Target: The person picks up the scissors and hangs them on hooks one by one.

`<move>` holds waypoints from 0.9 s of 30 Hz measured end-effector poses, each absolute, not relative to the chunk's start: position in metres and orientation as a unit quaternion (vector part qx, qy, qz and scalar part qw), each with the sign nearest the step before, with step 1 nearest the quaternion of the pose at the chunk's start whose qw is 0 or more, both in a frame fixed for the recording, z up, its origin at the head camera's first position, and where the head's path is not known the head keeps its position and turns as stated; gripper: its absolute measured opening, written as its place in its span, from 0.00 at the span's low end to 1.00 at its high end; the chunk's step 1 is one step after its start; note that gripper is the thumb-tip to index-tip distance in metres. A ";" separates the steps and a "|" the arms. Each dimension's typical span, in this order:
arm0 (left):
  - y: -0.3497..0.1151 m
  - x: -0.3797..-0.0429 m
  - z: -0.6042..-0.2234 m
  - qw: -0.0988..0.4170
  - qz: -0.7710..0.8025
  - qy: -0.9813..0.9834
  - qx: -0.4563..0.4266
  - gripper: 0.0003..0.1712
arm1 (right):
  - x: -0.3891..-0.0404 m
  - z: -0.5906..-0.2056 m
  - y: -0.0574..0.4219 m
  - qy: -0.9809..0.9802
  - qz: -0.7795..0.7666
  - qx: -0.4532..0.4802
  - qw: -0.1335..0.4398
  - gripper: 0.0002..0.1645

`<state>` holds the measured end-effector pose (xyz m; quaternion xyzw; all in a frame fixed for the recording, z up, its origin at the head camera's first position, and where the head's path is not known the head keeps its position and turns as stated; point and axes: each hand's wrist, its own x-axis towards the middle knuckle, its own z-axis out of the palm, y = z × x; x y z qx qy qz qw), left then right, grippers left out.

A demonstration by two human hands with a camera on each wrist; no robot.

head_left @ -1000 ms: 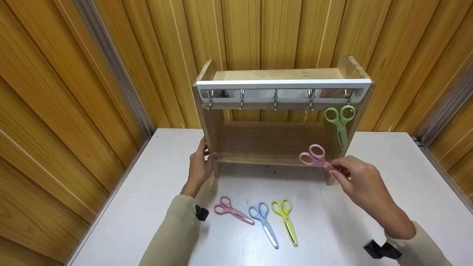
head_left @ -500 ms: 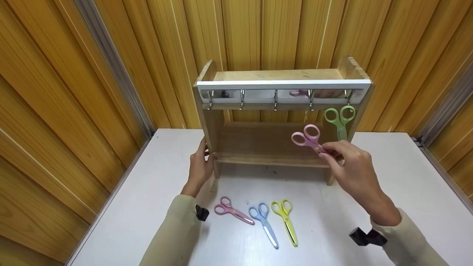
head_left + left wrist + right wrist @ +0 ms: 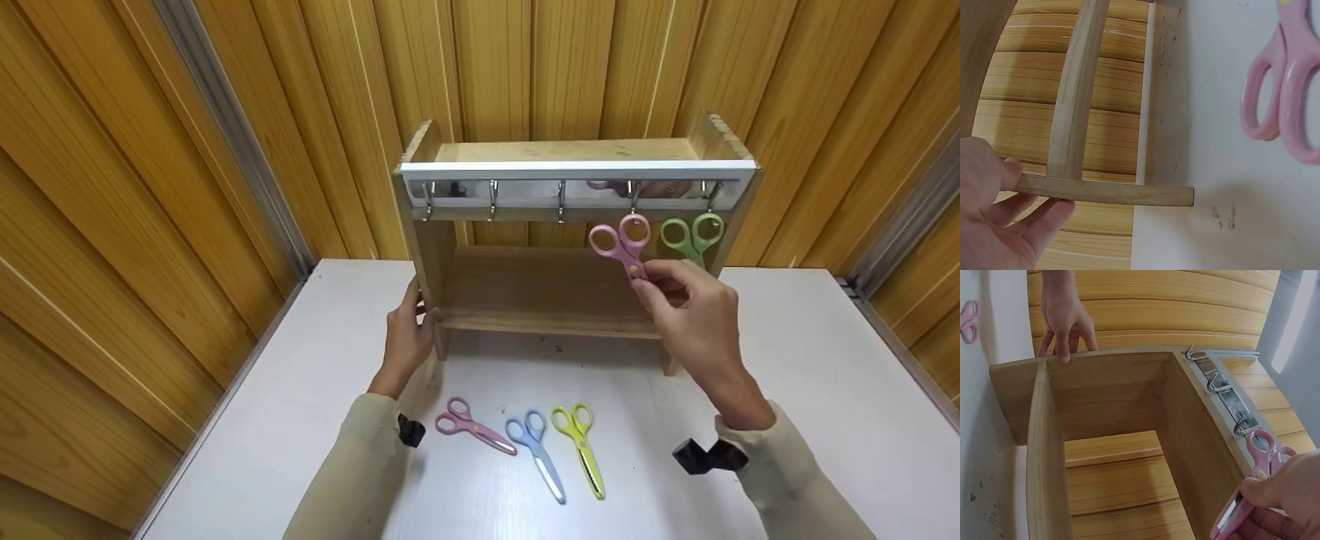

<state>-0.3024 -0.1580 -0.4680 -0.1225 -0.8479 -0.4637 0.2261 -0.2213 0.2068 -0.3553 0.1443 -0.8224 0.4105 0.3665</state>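
My right hand pinches pink scissors by the blade end, handles up. One handle loop overlaps the tip of the hook second from the right; in the right wrist view the scissors are right at a hook. Green scissors hang from the rightmost hook, their blades hidden behind my right hand. My left hand grips the left side panel of the wooden shelf. In the left wrist view, that panel lies between thumb and fingers.
On the white table before the shelf lie another pair of pink scissors, blue scissors and yellow scissors. A metal strip with several hooks spans the shelf's front. Wood-panelled walls stand behind and at both sides.
My right hand has raised the pink scissors up and slightly left, from near the lower shelf board to the hook. My left hand has stayed on the side panel.
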 end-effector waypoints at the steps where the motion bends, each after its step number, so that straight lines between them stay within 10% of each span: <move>1: -0.158 -0.302 -0.468 0.226 -0.464 -0.848 -0.122 0.37 | -0.223 -0.356 0.205 -0.819 0.420 0.138 0.366 0.09; 27: -0.159 -0.303 -0.470 0.235 -0.451 -0.850 -0.134 0.38 | -0.250 -0.380 0.185 -0.773 0.528 0.067 0.345 0.09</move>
